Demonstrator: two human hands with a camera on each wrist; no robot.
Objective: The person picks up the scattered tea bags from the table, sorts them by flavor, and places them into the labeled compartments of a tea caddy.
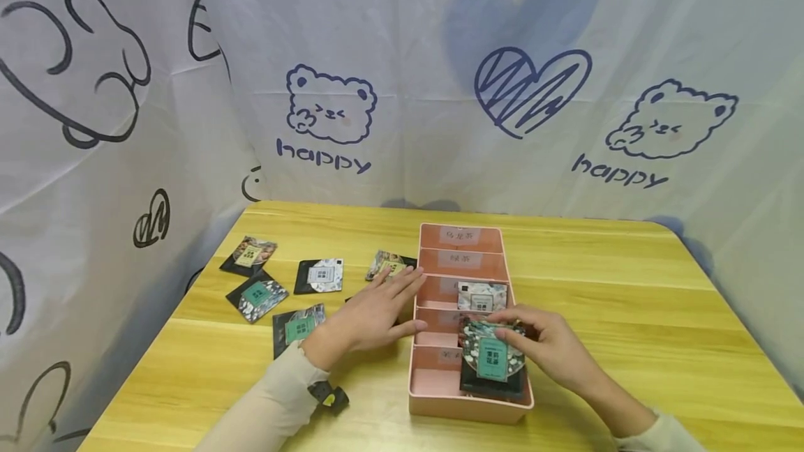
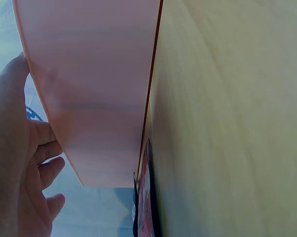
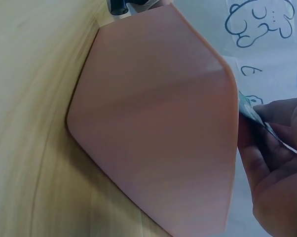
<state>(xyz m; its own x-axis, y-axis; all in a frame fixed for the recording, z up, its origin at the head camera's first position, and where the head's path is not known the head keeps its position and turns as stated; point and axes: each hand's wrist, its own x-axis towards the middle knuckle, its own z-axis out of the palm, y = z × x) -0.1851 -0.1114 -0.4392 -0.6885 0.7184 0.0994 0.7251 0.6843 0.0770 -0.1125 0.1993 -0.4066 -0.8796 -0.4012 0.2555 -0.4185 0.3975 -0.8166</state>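
Note:
In the head view a pink divided box (image 1: 471, 410) stands on the table, with paper labels on its partitions. My right hand (image 1: 553, 347) pinches a dark tea sachet (image 1: 493, 360) with a green label, held over the box's nearest compartments. The right wrist view catches only an edge of this sachet (image 3: 257, 118) past the rim. A white-patterned sachet (image 1: 482, 296) sits upright in the compartment behind. My left hand (image 1: 380, 309) touches the box's left rim, its fingers extended; the left wrist view shows the fingertips against that rim.
Left of the box lie several tea sachets: a yellow-label one (image 1: 250, 254), two green-label ones (image 1: 256, 295) (image 1: 300, 328), and a white one (image 1: 319, 275). Another yellow-label sachet (image 1: 389, 265) is beside the box, partly behind my left hand. A printed curtain (image 1: 402, 40) hangs behind the table.

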